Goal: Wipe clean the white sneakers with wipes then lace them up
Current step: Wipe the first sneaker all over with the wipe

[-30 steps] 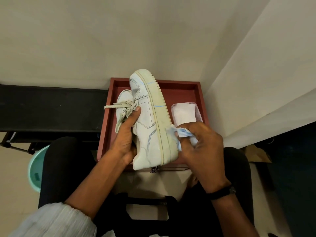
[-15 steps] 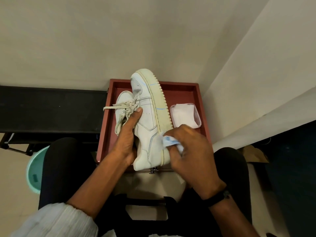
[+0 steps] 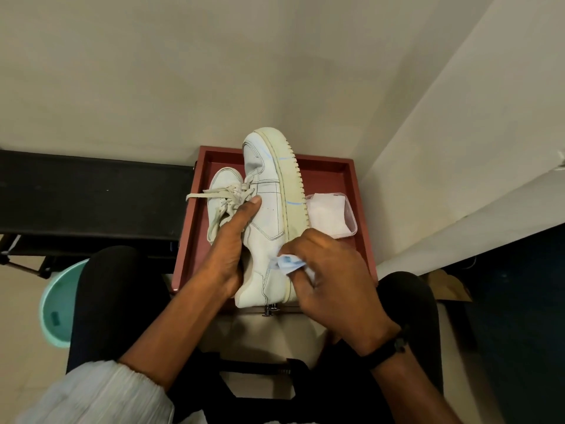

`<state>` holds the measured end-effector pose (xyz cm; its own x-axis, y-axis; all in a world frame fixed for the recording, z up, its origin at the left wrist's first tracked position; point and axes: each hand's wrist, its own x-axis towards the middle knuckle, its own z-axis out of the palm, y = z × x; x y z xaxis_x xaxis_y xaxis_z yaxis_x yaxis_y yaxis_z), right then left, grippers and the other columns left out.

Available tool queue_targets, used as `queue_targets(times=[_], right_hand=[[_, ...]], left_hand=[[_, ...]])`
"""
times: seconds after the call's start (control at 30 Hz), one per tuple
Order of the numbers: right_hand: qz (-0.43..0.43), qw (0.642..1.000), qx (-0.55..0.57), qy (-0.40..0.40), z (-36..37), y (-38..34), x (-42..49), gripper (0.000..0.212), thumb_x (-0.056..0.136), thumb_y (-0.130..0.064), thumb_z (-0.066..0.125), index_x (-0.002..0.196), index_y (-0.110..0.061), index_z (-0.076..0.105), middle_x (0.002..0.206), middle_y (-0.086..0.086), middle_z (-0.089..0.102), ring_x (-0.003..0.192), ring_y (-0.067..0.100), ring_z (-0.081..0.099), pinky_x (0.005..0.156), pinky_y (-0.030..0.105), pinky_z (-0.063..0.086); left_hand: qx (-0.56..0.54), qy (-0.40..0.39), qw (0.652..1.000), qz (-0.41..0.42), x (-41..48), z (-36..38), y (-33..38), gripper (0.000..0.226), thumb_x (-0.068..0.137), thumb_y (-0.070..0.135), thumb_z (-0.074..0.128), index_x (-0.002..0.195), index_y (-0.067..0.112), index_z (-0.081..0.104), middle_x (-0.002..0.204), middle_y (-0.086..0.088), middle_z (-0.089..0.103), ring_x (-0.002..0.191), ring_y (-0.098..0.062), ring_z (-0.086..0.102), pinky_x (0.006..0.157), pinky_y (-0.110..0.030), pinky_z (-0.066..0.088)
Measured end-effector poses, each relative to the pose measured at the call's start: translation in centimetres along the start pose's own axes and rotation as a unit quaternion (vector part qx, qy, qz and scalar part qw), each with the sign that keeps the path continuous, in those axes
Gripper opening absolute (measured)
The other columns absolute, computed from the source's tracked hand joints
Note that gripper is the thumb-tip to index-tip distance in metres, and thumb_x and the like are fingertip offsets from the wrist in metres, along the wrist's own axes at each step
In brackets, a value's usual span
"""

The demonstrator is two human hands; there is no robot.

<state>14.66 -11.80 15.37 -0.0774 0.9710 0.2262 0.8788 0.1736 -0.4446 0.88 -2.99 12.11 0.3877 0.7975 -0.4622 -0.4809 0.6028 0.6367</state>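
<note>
Risks first: what could go wrong from where you sit?

Closest to me, my right hand [image 3: 336, 283] has its fingers curled round a crumpled wipe [image 3: 287, 264], pressing it to the heel end of the sneaker [image 3: 269, 209]. The wipe is bunched small and tinged blue, so I judge it could smear the dirt about rather than lift it. My left hand [image 3: 227, 255] grips the upper from the other side, thumb stretched along it. The shoe stands on its side, heel low at the tray's near rim and toe raised toward the wall. If I rub hard against that grip, the shoe might twist or slide off toward my lap.

Anything further up?

Thin blue lines [image 3: 294, 203] cross the sole edge. They would be easy to miss.

And the containers?

The teal bucket [image 3: 49, 316] is by my left knee. I cannot tell what is in it beyond one small dark patch. Ahead, the red tray [image 3: 330, 175] holds the second sneaker [image 3: 221, 185], its laces [image 3: 211, 198] loose, just beside the one I hold. The tray also holds a clear tub [image 3: 351, 218] close against the sole, with folded wipes [image 3: 325, 214] in it and no lid that I can see. A swing of the sole could knock that tub over.
</note>
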Motion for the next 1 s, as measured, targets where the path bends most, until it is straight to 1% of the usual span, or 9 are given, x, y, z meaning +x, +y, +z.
queue_targets(times=[0.1, 0.2, 0.33, 0.47, 0.6, 0.7, 0.77, 0.9, 1.0], right_hand=[[0.014, 0.999, 0.004, 0.039, -0.2, 0.9, 0.7, 0.009, 0.087, -0.018, 0.069, 0.094, -0.021, 0.066, 0.09, -0.01, 0.063, 0.077, 0.003, 0.052, 0.065, 0.012, 0.036], [0.064, 0.992, -0.007, 0.111, -0.3, 2.1, 1.8, 0.009, 0.089, -0.021, 0.071, 0.094, -0.017, 0.065, 0.09, -0.007, 0.065, 0.079, 0.009, 0.058, 0.067, 0.02, 0.041], [0.047, 0.996, 0.033, 0.069, 0.2, 1.5, 1.3, 0.008, 0.088, -0.019, 0.07, 0.094, -0.017, 0.064, 0.09, -0.008, 0.063, 0.079, 0.007, 0.057, 0.066, 0.019, 0.043], [0.043, 0.998, 0.044, 0.03, 0.2, 1.7, 0.6, 0.016, 0.085, -0.012, 0.071, 0.099, -0.018, 0.069, 0.097, -0.008, 0.064, 0.087, 0.005, 0.057, 0.074, 0.012, 0.044], [0.068, 0.994, 0.027, 0.078, 0.0, 2.2, 0.8, 0.008, 0.086, -0.011, 0.069, 0.093, -0.013, 0.069, 0.09, -0.003, 0.067, 0.08, 0.013, 0.061, 0.068, 0.027, 0.051], [0.043, 0.998, 0.018, 0.042, 0.3, 0.9, 0.3, 0.008, 0.085, -0.016, 0.069, 0.091, -0.018, 0.065, 0.087, -0.007, 0.064, 0.074, 0.007, 0.055, 0.063, 0.015, 0.04], [0.031, 0.999, 0.016, 0.028, 0.6, 0.2, -0.1, 0.008, 0.085, -0.018, 0.069, 0.09, -0.018, 0.063, 0.085, -0.006, 0.063, 0.072, 0.005, 0.052, 0.062, 0.012, 0.039], [0.064, 0.994, -0.001, 0.083, 0.5, 1.5, 1.0, 0.007, 0.087, -0.02, 0.069, 0.088, -0.018, 0.062, 0.082, -0.006, 0.064, 0.071, 0.009, 0.055, 0.062, 0.019, 0.042], [0.103, 0.988, 0.002, 0.116, 0.3, 2.6, 1.8, 0.007, 0.089, -0.023, 0.069, 0.089, -0.019, 0.064, 0.085, -0.008, 0.066, 0.073, 0.005, 0.055, 0.068, 0.008, 0.035]], left_hand=[[0.007, -0.002, 1.0, 0.008, 0.0, 0.0, 0.0, 0.033, 0.098, 0.031, 0.057, 0.128, 0.019, 0.065, 0.12, -0.011, 0.073, 0.11, -0.029, 0.071, 0.09, -0.042, 0.06], [0.019, -0.001, 1.0, 0.011, 0.0, -0.1, -0.1, 0.038, 0.099, 0.032, 0.057, 0.133, 0.018, 0.062, 0.123, -0.013, 0.072, 0.114, -0.031, 0.069, 0.097, -0.047, 0.056], [0.019, -0.001, 1.0, 0.013, 0.0, -0.1, 0.1, 0.032, 0.099, 0.032, 0.056, 0.127, 0.02, 0.065, 0.119, -0.01, 0.074, 0.108, -0.028, 0.072, 0.091, -0.042, 0.06], [0.022, 0.015, 1.0, 0.017, 0.1, -0.1, 0.0, 0.032, 0.098, 0.031, 0.059, 0.127, 0.019, 0.066, 0.118, -0.01, 0.074, 0.108, -0.027, 0.072, 0.088, -0.039, 0.061], [0.024, 0.017, 0.999, 0.015, 0.1, 0.0, -0.1, 0.031, 0.098, 0.03, 0.059, 0.126, 0.018, 0.066, 0.118, -0.01, 0.074, 0.109, -0.028, 0.071, 0.09, -0.04, 0.06], [0.015, 0.015, 1.0, 0.013, 0.0, 0.0, -0.1, 0.028, 0.098, 0.029, 0.059, 0.124, 0.02, 0.067, 0.117, -0.009, 0.075, 0.108, -0.028, 0.072, 0.089, -0.04, 0.06], [0.011, 0.015, 1.0, 0.01, 0.0, 0.0, -0.1, 0.027, 0.098, 0.029, 0.059, 0.122, 0.02, 0.068, 0.116, -0.009, 0.075, 0.106, -0.027, 0.073, 0.087, -0.039, 0.061], [0.026, 0.019, 0.999, 0.01, 0.1, -0.1, -0.1, 0.032, 0.097, 0.03, 0.061, 0.126, 0.017, 0.066, 0.117, -0.01, 0.074, 0.108, -0.029, 0.072, 0.089, -0.04, 0.059], [0.036, 0.016, 0.999, 0.009, 0.1, -0.2, -0.1, 0.031, 0.096, 0.031, 0.062, 0.124, 0.019, 0.067, 0.117, -0.009, 0.075, 0.108, -0.028, 0.072, 0.091, -0.042, 0.057]])
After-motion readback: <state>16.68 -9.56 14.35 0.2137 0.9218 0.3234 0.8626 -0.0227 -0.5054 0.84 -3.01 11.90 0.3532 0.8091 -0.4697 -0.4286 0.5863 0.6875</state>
